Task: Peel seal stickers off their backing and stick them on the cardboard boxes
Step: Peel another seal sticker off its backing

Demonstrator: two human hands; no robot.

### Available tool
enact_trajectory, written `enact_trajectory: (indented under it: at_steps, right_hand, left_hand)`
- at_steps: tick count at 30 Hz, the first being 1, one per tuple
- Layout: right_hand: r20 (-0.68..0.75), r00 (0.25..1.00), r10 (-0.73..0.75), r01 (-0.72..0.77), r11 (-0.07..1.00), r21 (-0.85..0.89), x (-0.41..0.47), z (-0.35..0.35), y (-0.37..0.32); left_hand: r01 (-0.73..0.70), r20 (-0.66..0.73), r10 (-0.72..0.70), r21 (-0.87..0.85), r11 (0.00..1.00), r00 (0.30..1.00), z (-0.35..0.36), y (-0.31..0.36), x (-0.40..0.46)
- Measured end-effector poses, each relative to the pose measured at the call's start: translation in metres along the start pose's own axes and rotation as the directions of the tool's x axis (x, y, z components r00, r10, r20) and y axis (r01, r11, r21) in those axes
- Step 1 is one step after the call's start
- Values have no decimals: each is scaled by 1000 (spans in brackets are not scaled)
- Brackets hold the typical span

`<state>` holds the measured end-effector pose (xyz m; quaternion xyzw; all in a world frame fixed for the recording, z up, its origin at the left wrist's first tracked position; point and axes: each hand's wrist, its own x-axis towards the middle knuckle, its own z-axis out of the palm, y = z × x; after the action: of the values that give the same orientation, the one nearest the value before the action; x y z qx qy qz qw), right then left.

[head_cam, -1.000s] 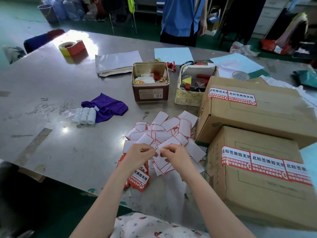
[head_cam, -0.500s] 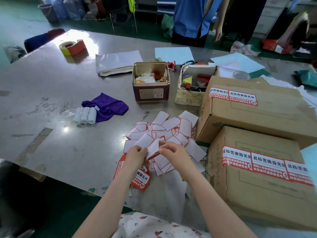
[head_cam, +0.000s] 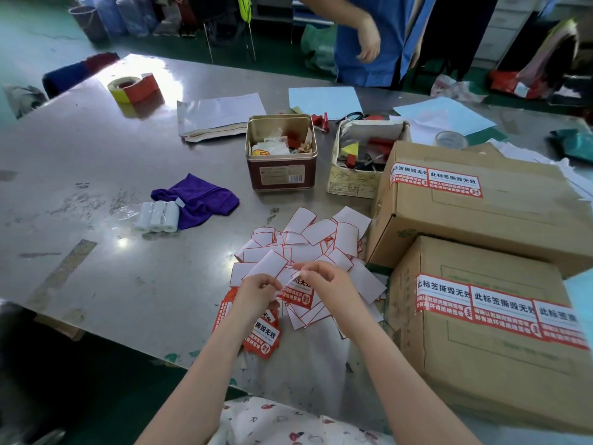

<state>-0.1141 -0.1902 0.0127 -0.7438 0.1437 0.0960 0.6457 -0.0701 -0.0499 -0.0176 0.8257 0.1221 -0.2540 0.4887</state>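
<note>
I am partway through: my left hand (head_cam: pixel 256 289) pinches the white backing and my right hand (head_cam: pixel 324 281) pinches the corner of a red seal sticker (head_cam: pixel 296 292), fingers of both clenched on it just above the pile of spent backings (head_cam: pixel 308 245). The near cardboard box (head_cam: pixel 487 342) already carries three stickers, the far cardboard box (head_cam: pixel 481 203) two; unpeeled stickers (head_cam: pixel 264 335) lie under my left wrist, so more sticking likely remains. The scuffed metal table (head_cam: pixel 112 268) also holds a tin (head_cam: pixel 281 170), purple cloth (head_cam: pixel 199 200) and tape roll (head_cam: pixel 133 88); a person in blue (head_cam: pixel 378 36) stands beyond, on a green floor.
</note>
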Motion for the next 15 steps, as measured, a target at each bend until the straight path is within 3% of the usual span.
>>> enact_trajectory:
  at_steps: [6, 15]
  right_hand:
    - [-91, 995, -37, 35, 999, -24, 3, -1, 2]
    - [-332, 941, -58, 80, 995, 55, 9, -14, 1]
  left_hand:
    - [2, 0, -2, 68, 998, 1000, 0, -5, 4]
    - [-130, -47, 149, 283, 950, 988, 5, -2, 5]
